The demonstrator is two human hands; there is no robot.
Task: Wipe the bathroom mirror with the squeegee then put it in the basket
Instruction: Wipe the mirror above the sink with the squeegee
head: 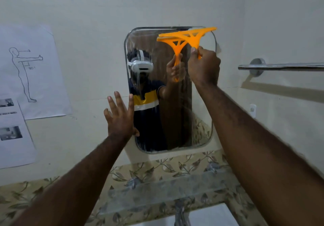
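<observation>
A rounded rectangular mirror [201, 120] hangs on the cream wall straight ahead, streaked with water. My right hand [204, 67] grips the handle of an orange squeegee [196, 35], whose blade lies against the mirror's top right corner. The glass doubles the squeegee as a reflection just to the left. My left hand [120, 116] is open with fingers spread, pressed flat on the wall at the mirror's left edge. No basket is in view.
A chrome towel bar [280, 66] juts from the wall at the right. Paper sheets [29, 71] are taped to the wall at the left. Below the mirror sit a glass shelf [166, 190], leaf-patterned tiles, a tap [180, 213] and a sink.
</observation>
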